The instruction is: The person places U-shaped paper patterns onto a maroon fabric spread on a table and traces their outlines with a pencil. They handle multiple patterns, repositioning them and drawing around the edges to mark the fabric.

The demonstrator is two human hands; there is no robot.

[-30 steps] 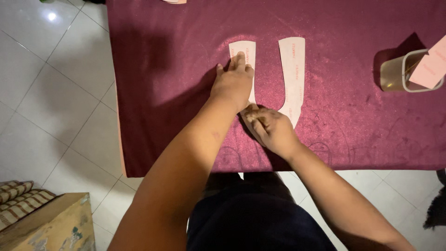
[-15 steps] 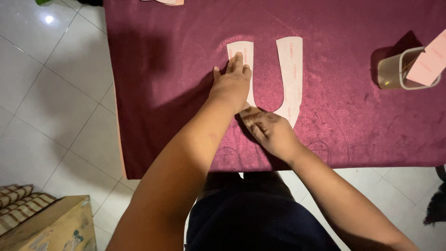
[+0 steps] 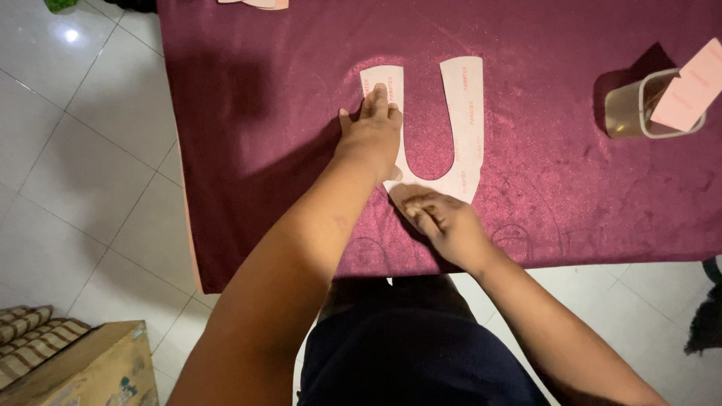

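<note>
Two hands work on a single U-shaped card pattern (image 3: pixel 459 128) that lies flat on a maroon cloth (image 3: pixel 248 135) spread over the table. Going from the left, pale floor tiles (image 3: pixel 68 150) run beside the table, and a cardboard box (image 3: pixel 83 372) sits in the bottom corner. The left hand (image 3: pixel 370 139) lies open and flat, palm down, fingers stretched forward along the left leg of the pattern, pinning it to the cloth; its forearm reaches in straight from the body. The right hand (image 3: pixel 440 222) sits at the curved bottom of the pattern, knuckles up and fingers curled against the edge; whether it pinches a marker or chalk there cannot be told, since the fingertips hide anything they may hold. Faint curved lines show on the cloth near the front edge, just right of that hand, which suggests that some outlines are already drawn. Judging by the hand at the bend, the outline around this placement seems only partly made, and no cutting shows. Farther right, well apart from the hands, a clear plastic cup (image 3: pixel 639 105) stands on the cloth with a pink card (image 3: pixel 688 86) leaning in it.
</note>
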